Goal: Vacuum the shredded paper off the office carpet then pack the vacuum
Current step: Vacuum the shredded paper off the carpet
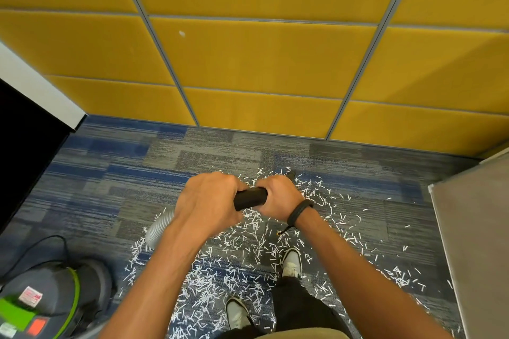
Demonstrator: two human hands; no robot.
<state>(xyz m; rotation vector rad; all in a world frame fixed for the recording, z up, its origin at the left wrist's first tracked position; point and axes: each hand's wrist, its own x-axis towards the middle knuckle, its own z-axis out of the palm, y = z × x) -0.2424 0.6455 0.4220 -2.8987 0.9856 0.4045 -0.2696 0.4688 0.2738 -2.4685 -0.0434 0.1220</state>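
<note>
White shredded paper (248, 264) lies scattered over the blue-grey carpet (110, 173) around my feet. Both hands hold a black vacuum tube (250, 198) above the mess. My left hand (209, 201) grips the tube's near end, where a grey ribbed hose (159, 226) joins it. My right hand (278, 195), with a black band on the wrist, grips the tube's far end. The tube's nozzle is hidden behind my right hand. The grey and green vacuum body (46, 300) stands on the carpet at the bottom left, with a black cord looping from it.
A yellow panelled wall (261, 63) closes off the carpet ahead. A dark cabinet with a white top (30, 107) stands at the left. A grey desk surface (473, 228) juts in at the right. My two shoes (292, 264) stand among the shreds.
</note>
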